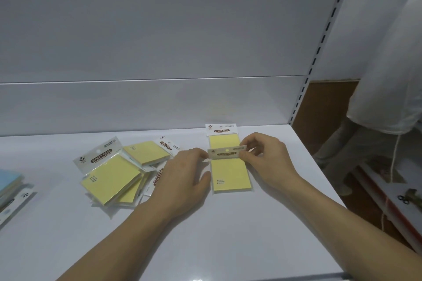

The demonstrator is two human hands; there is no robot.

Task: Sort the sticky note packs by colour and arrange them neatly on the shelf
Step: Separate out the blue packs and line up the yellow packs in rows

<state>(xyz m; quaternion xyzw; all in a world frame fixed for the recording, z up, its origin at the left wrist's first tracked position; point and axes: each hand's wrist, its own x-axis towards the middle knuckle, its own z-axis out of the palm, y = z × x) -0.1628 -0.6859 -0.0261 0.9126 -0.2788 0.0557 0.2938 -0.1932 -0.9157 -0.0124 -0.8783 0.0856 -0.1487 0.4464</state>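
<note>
Barely begun, I judge: my left hand [182, 173] and right hand [267, 157] pinch the header of the second yellow pack [230, 178], with the loose pile [116, 175] and blue packs [9, 181] unsorted.

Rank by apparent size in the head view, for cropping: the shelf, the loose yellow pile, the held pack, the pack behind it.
1. shelf
2. loose yellow pile
3. held pack and rear pack: unranked, because the rear one is partly covered and farther away.

Glossy plastic-wrapped packs [230, 175], smooth shelf [182, 235]
</note>
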